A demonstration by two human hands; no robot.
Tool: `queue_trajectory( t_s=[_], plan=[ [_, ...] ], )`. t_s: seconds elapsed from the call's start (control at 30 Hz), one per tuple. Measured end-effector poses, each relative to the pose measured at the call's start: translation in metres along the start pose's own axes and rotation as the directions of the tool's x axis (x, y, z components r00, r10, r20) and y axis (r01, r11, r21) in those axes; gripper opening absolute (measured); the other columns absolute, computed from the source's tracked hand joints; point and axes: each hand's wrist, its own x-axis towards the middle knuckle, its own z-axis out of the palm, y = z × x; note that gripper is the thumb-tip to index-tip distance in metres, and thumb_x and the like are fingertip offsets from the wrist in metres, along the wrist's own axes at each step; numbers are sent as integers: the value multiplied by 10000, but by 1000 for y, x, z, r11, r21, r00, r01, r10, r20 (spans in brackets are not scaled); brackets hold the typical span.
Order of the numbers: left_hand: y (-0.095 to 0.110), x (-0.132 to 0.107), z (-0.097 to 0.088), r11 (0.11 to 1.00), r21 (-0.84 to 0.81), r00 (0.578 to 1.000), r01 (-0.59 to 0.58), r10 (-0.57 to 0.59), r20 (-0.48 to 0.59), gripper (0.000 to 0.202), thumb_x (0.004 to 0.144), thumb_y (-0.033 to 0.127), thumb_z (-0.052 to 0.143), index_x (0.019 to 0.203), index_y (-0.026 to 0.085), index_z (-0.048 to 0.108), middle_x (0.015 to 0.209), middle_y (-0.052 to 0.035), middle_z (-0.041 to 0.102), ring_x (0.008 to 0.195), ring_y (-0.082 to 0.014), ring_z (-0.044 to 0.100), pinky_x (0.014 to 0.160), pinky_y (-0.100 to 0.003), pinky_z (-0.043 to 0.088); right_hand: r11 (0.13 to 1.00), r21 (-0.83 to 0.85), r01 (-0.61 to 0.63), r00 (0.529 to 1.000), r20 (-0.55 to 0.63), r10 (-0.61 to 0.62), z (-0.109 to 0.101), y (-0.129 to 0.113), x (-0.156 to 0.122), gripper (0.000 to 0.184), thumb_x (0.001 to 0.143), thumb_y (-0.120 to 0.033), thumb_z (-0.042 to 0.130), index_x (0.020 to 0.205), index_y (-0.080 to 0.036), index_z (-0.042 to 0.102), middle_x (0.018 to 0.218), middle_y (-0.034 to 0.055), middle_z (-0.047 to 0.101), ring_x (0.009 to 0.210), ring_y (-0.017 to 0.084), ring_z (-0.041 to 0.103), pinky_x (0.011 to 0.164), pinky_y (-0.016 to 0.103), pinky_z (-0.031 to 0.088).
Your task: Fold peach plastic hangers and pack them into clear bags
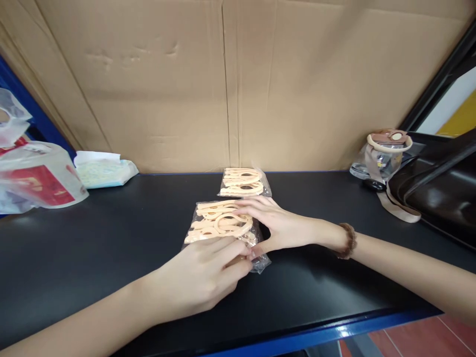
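A clear plastic bag [199, 218] holding several cream-coloured plastic pieces with rounded loops lies flat on the black tabletop in front of me. My left hand [210, 270] is over its near side, fingers curled and pinched on the film at the near right. My right hand [280, 225] reaches in from the right, fingers stretched and spread along the bag's right side, its thumb close to the left fingertips. The part of the bag beneath my left hand is hidden. Just beyond lies a second clear bag [243, 182] with similar pieces, which neither hand holds.
Cardboard [167, 99] stands upright behind the black table [122, 238]. On the left are a large roll of clear tape [40, 173] and a tissue packet [106, 168]. A transparent bottle with a strap [388, 153] and a black bag [442, 183] are at the right.
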Motion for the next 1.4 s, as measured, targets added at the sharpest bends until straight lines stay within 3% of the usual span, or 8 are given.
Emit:
queue_trajectory(
  t_s=[0.2,0.37,0.43,0.6,0.83,1.13,1.27,1.4],
  plan=[
    [13,-23,-8,810,-340,869,479,-491,54,455,899,253,494,1348,309,450,1379,-32,511,1273,-232,476,1063,-363,402,957,286,-47,998,44,36,-17,-1,4,478,953,-442,433,1410,-309,401,1520,-17,317,1416,201,220,1171,436,146],
    [-1,-41,-25,0,-629,129,777,-979,159,488,769,492,638,1223,322,578,1390,-21,515,1338,-312,385,1113,-461,311,971,236,-38,909,-395,132,-17,0,-14,290,934,-408,486,1160,-277,613,1283,28,581,1235,213,497,1068,432,372],
    [-12,-44,-35,-239,-710,-12,662,-951,310,419,743,441,678,1127,280,630,1368,-52,537,1289,-309,453,1072,-455,388,981,167,-102,922,-354,156,-9,-1,-21,400,883,-457,558,1247,-293,548,1392,43,477,1285,252,441,1048,458,393],
    [-34,-34,-36,-515,-746,5,423,-822,570,201,755,303,681,914,181,678,1223,-133,632,1018,-271,654,726,-328,593,972,175,-158,975,-130,182,18,-11,-20,762,884,-553,501,1500,-311,124,1590,35,4,1439,271,103,1152,496,178],
    [-26,4,-12,-350,-781,388,517,-718,578,315,764,314,711,1022,143,651,1120,-113,688,1084,-248,625,882,-282,522,830,532,-164,950,-142,279,22,-30,-5,659,939,-556,373,1498,-290,147,1588,2,51,1448,187,25,1179,445,40],
    [17,31,-7,-409,-852,266,326,-826,498,549,771,184,715,1219,284,413,1152,-82,668,851,-248,718,676,-357,610,611,781,126,884,-368,287,14,-20,-7,262,828,-222,491,1086,-244,532,1279,62,562,1261,218,469,1101,454,337],
    [26,30,-2,-432,-861,240,268,-836,494,535,780,154,691,1216,277,407,1144,-89,672,855,-249,719,698,-360,612,859,511,-21,738,-572,358,15,-10,-20,178,754,-219,607,891,-241,496,1020,30,552,1061,209,536,1046,447,387],
    [28,29,-1,-405,-872,231,275,-852,469,517,787,182,694,1206,279,409,1116,-72,689,858,-238,719,689,-325,611,731,614,-297,532,-530,661,16,-5,-44,416,650,-381,737,911,-232,450,1020,55,503,914,227,556,825,447,529]
  ],
)
